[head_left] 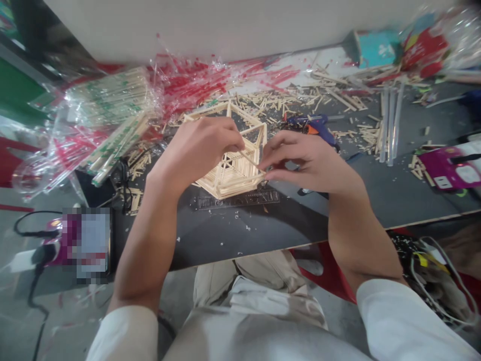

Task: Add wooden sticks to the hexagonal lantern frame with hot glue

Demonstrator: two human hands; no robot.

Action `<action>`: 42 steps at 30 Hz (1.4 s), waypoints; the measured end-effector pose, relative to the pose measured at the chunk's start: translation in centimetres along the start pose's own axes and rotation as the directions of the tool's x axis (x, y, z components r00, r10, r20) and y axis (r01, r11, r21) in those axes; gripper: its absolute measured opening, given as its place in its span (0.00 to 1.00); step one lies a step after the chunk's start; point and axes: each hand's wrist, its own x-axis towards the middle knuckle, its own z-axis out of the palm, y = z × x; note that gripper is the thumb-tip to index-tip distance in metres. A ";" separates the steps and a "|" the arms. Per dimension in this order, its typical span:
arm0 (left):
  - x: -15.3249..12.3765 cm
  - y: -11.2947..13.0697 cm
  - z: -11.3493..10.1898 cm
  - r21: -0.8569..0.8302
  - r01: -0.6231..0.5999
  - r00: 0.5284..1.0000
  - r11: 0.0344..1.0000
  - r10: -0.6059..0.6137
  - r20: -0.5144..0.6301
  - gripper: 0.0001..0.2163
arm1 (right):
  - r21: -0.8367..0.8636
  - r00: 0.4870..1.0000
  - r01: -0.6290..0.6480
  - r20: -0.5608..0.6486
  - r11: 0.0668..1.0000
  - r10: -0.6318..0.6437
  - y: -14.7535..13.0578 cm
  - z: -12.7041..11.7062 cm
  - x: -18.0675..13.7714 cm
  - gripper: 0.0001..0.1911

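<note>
A many-sided frame of thin wooden sticks [240, 185] stands on the dark table, with stacked layers below and a taller open frame behind. Over its near side, my left hand [205, 145] pinches one end of a short wooden stick [250, 160]. The other end is between the fingertips of my right hand [300, 158], at the frame's right corner. Whether the stick touches the layers below cannot be made out. Under the frame's near edge lies a clear ruler [240, 200]. A blue glue gun [319, 128] rests just behind my right hand.
Cut stick pieces [270, 103] litter the back. Plastic-wrapped stick bundles [112, 95] and red sticks [195, 82] are at back left. Clear glue sticks [391, 123] and a purple power strip [438, 168] lie right. Another strip and a blurred-out device [92, 243] sit at the left edge.
</note>
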 end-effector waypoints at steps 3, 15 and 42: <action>0.0 0.0 -0.5 0.000 0.021 1.000 1.000 -0.021 -0.004 0.14 | -0.023 0.999 0.030 -0.020 0.999 -0.030 0.2 0.1 0.0 0.09; -1.1 -1.4 -2.1 0.072 0.098 0.992 0.993 -0.091 -0.092 0.12 | -0.001 1.000 0.009 -0.023 1.000 -0.009 0.0 0.1 0.2 0.09; -0.2 -0.3 -0.7 0.136 0.065 0.997 0.989 -0.059 -0.050 0.13 | 0.068 0.993 0.099 0.064 0.993 -0.103 1.4 -0.6 -0.1 0.11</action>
